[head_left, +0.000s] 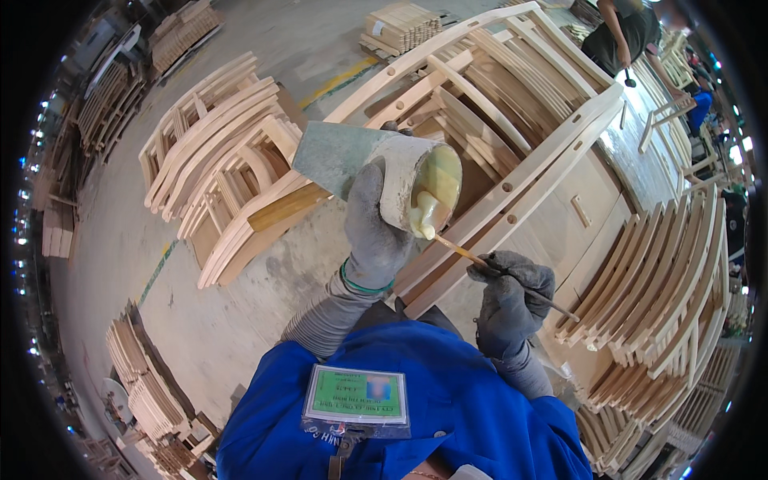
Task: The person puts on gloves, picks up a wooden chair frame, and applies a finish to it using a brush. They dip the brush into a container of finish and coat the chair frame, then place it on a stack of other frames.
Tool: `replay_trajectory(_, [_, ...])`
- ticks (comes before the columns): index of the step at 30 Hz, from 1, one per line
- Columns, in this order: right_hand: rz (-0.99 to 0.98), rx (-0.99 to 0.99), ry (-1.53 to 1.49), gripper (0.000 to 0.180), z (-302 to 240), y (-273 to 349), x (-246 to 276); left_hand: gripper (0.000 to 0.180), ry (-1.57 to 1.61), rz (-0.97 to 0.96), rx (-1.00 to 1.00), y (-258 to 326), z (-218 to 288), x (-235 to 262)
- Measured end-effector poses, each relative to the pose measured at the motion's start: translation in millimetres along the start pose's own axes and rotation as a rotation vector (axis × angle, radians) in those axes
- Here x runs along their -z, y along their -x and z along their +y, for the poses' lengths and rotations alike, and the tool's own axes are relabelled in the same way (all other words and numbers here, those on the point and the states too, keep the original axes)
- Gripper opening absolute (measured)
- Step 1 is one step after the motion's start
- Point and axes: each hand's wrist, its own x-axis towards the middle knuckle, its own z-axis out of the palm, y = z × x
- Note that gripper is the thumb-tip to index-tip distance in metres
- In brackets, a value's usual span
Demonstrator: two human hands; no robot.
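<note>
My left hand point(374, 220), in a grey glove, grips a white glue pot point(398, 180) tilted with its mouth toward the right. Pale yellow glue point(442, 178) coats the inside, and a thick blob sits at the rim. A flat grey-green piece point(336, 156) sticks out to the left behind the pot; whether it is joined to the pot I cannot tell. My right hand point(516, 298), also gloved, is closed around a thin wooden stick point(460, 250). The stick's far tip touches the glue at the pot's lower rim.
Curved wooden frames point(512, 210) stand just beyond my hands. Stacked frames point(216, 144) lie to the left, and curved slats point(656, 280) are piled at the right. A person point(628, 36) works at a table point(648, 132) at the far right. More wood stacks point(148, 376) sit lower left.
</note>
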Motion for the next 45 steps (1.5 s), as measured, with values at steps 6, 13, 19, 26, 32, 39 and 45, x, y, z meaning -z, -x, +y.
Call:
replay_trajectory(6, [0.108, -0.162, 0.036, 0.019, 2, -24, 16, 0.043, -0.210, 0.124, -0.077, 9, -20, 10])
replay_trajectory(13, [-0.246, 0.013, 0.256, 0.024, 14, -17, 11, 0.045, -0.465, 0.254, -0.165, 0, -8, 34])
replay_trajectory(19, [0.158, -0.221, 0.149, 0.021, 40, -11, -26, 0.051, -0.045, 0.130, 0.021, -20, 18, 47])
replay_trajectory(26, [0.318, -0.181, 0.072, 0.015, 67, 2, -78, 0.051, -0.070, 0.027, 0.096, -36, 57, 69])
replay_trajectory(32, [0.474, -0.250, 0.073, 0.010, 76, 11, -111, 0.050, -1.162, -0.069, -0.094, -37, 76, 107])
replay_trajectory(39, [0.597, -0.084, 0.284, 0.012, 57, -31, -47, 0.042, -1.149, 0.017, -0.206, -35, 82, 160])
replay_trajectory(45, [0.478, 0.051, 1.006, 0.012, 38, -87, 38, 0.041, -0.673, 0.053, 0.043, -52, 87, 170])
